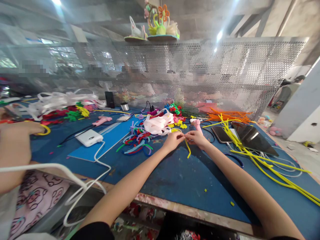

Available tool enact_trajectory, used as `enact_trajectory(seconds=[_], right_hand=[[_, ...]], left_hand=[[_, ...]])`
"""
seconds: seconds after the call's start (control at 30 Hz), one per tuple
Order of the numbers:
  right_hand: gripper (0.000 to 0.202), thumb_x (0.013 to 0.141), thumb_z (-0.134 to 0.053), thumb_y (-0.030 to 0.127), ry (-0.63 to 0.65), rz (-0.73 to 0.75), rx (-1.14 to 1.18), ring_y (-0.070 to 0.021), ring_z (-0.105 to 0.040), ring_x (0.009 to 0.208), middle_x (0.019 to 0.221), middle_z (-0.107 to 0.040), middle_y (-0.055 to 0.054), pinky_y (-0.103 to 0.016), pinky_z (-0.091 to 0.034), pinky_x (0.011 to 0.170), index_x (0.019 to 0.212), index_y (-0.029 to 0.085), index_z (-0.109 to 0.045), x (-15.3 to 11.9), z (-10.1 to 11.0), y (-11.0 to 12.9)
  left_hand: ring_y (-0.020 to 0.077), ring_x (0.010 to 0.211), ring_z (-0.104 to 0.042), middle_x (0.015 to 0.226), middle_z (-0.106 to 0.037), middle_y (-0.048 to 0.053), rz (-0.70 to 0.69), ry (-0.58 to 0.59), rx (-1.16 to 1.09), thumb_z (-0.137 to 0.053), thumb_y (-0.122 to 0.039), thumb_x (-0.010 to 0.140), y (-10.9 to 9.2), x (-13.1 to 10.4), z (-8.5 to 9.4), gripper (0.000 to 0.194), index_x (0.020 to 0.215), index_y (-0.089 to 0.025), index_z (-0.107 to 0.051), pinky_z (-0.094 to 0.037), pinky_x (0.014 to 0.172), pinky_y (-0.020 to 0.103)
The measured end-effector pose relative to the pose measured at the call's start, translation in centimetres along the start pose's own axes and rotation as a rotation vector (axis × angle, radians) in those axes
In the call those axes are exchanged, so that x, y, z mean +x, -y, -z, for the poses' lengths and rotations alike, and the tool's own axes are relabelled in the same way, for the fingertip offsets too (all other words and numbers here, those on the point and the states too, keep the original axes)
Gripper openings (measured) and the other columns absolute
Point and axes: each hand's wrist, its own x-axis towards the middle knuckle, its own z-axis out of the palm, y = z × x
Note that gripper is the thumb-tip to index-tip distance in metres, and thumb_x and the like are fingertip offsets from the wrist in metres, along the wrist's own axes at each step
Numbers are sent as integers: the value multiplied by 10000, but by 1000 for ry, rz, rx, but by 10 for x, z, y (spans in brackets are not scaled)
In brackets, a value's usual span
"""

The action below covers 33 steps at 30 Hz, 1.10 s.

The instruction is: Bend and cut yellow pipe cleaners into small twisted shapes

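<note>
A short yellow pipe cleaner [188, 150] is pinched between my two hands over the blue table, one end hanging down and bent. My left hand [174, 140] has its fingers closed on it, with a yellow part showing above the fingers. My right hand [196, 137] meets the left fingertip to fingertip, also closed on the pipe cleaner. Just behind my right hand stands a pink tool [197, 124] that looks like a glue gun. White ribbon strips [160, 123] and yellow flower-shaped pieces [183, 126] lie beyond my left hand.
Long yellow pipe cleaners [250, 151] cross the right side, near a phone [222, 134] and a dark tablet [255, 137]. Coloured stems [137, 140] lie left of my hands. A white power bank [89, 137] trails a cable. Another person's arm [15, 146] reaches in at left. A perforated screen [160, 76] stands behind.
</note>
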Motion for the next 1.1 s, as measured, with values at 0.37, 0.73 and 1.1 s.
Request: enact_trajectory(seconds=[0.37, 0.73, 1.1], right_hand=[[304, 724, -623, 446, 8, 59, -120, -95, -564, 514, 594, -595, 14, -200, -459, 481, 776, 154, -554, -37, 24, -11], [141, 879, -455, 346, -135, 206, -362, -110, -522, 536, 650, -553, 24, -215, -425, 503, 869, 209, -483, -48, 42, -18], [128, 916, -381, 289, -36, 84, -278, -88, -504, 493, 643, -543, 33, -191, -413, 469, 897, 199, -471, -45, 45, -14]], left_hand=[[143, 535, -577, 596, -610, 11, 72, 78, -109, -573, -297, 767, 0, -7, -43, 148, 722, -158, -596, -439, 520, 236], [141, 622, -594, 685, -603, 2, 47, 41, -86, -531, -269, 811, -9, 15, -69, 84, 785, -190, -546, -452, 589, 231], [114, 591, -565, 674, -605, -9, 151, 217, -76, -464, -324, 877, -15, 17, -63, 191, 782, -169, -522, -420, 568, 205]])
